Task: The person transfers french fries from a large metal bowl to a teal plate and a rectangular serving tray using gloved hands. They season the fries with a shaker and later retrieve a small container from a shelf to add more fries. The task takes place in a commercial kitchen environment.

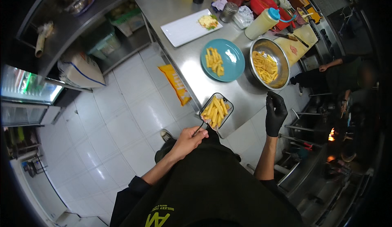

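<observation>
My bare left hand point(192, 138) grips the handle of a small black wire-mesh fry basket point(231, 104), held over the near corner of the steel table. French fries point(216, 112) fill the basket, with a paper liner partly showing under them. In a black glove, my right hand point(276, 112) hangs just off the near rim of a steel mixing bowl point(284, 73); its fingers are loosely curled and no item shows in them. More fries point(265, 67) lie inside the bowl. A teal plate point(231, 58) beside it carries a small pile of fries point(215, 62) on its left half.
On the steel table point(190, 64) are a white rectangular plate point(180, 32) with a topped salad portion, a squeeze bottle point(261, 24), and a cutting board point(306, 40) with knives. Another person point(343, 73) stands at right, near flames point(331, 134). A yellow bag point(176, 84) is beside the table.
</observation>
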{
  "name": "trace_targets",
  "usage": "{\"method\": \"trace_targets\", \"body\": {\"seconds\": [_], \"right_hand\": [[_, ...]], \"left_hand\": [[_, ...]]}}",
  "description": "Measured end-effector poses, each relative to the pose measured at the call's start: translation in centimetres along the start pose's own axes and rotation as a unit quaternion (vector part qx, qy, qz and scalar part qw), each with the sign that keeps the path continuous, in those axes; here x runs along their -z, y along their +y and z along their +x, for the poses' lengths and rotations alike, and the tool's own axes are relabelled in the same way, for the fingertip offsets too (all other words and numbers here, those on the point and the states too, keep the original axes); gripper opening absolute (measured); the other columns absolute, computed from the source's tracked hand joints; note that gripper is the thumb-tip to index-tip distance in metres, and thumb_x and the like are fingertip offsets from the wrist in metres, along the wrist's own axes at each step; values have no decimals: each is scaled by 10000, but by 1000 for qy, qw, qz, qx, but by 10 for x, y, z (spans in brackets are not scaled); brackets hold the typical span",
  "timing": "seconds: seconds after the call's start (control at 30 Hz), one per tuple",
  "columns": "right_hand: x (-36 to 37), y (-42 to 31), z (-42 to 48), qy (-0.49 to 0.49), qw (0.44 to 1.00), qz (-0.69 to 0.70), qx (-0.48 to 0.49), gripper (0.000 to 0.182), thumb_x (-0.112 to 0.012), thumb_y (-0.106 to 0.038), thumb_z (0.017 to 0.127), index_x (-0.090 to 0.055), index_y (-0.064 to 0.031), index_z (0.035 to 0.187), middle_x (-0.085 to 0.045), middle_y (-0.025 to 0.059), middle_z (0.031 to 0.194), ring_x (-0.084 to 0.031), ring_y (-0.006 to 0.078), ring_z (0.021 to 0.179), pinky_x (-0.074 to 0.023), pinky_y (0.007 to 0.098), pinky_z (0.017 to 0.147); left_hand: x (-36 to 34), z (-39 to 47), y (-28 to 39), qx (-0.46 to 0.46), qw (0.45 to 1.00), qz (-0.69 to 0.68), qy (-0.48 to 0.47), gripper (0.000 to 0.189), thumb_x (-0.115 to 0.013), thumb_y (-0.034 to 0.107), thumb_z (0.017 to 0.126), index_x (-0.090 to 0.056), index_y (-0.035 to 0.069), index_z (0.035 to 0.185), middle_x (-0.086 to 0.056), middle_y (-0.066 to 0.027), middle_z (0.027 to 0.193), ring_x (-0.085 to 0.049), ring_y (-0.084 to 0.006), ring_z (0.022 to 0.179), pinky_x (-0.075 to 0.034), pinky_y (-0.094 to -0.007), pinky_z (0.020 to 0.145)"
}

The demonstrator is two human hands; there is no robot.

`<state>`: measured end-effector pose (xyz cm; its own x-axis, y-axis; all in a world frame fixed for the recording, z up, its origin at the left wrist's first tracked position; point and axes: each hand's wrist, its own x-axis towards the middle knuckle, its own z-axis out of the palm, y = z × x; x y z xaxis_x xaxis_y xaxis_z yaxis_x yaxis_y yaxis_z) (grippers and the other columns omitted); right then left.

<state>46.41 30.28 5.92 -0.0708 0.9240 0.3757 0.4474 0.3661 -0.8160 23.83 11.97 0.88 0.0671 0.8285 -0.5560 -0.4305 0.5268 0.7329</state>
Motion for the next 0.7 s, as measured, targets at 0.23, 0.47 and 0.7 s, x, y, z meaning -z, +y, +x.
{"method": "trace_targets", "body": {"seconds": [0.23, 0.47, 0.7], "right_hand": [[-39, -40, -37, 33, 997, 16, -75, 299, -668, -81, 813, -622, -23, 1102, -643, 38, 999, -553, 84, 705, -444, 234, 634], [-108, -33, -4, 37, 995, -31, -82, 731, -769, -247, 739, -418, -43, 1347, -536, 122, 1249, -560, 246, 1021, -483, 347, 772], [-241, 29, 149, 142, 977, 115, -112, 934, -828, -302, 666, -307, 1, 1380, -459, 212, 1263, -499, 303, 1100, -455, 385, 886]], "left_hand": [[93, -52, 28, -24, 998, 24, 48, 237, -557, 260, 940, -593, 31, 892, -381, 68, 554, -311, -23, 457, -236, -194, 415], [159, -49, 64, -48, 994, 6, 95, 214, -549, 222, 942, -562, 18, 876, -348, 67, 519, -281, -28, 427, -224, -194, 400], [220, -10, 129, -68, 990, 21, 124, 210, -553, 223, 941, -563, 23, 879, -360, 61, 522, -284, -31, 430, -222, -195, 406]]}}
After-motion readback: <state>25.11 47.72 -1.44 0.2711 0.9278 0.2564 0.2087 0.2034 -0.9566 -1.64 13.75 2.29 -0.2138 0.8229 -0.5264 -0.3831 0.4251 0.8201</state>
